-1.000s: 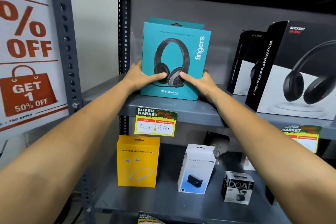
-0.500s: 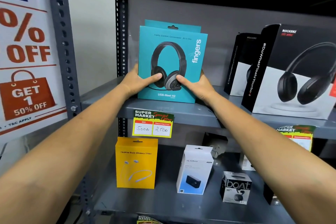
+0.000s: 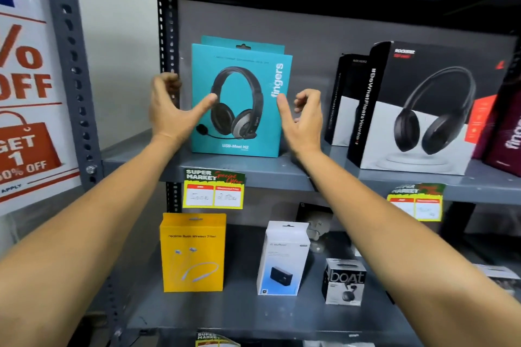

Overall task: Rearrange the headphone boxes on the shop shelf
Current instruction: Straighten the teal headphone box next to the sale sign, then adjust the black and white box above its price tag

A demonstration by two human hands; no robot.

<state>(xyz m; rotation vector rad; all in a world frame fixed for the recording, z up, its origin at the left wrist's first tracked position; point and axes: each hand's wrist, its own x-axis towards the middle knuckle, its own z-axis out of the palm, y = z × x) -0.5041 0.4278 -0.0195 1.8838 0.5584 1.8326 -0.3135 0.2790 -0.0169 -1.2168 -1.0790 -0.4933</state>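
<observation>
A teal headphone box [image 3: 242, 98] stands upright on the upper grey shelf [image 3: 253, 172], with a second teal box [image 3: 220, 41] just behind it. My left hand [image 3: 172, 110] hovers at the box's left edge, fingers curled apart, its thumb in front of the box face. My right hand [image 3: 304, 118] hovers at the right edge, also open. Neither hand grips the box. To the right stand a big black-and-white headphone box [image 3: 417, 110] and a slimmer black one [image 3: 344, 98] behind it.
A maroon box [image 3: 504, 132] sits at the far right of the upper shelf. The lower shelf holds a yellow earphone box [image 3: 193, 252], a white-blue box [image 3: 283, 258] and a small boat earbuds box [image 3: 344, 282]. Price tags [image 3: 213, 188] hang from the shelf edge. A sale poster [image 3: 25, 110] is at left.
Both hands have let go of the teal box and drawn back and apart from its sides. The box now stands by itself on the shelf.
</observation>
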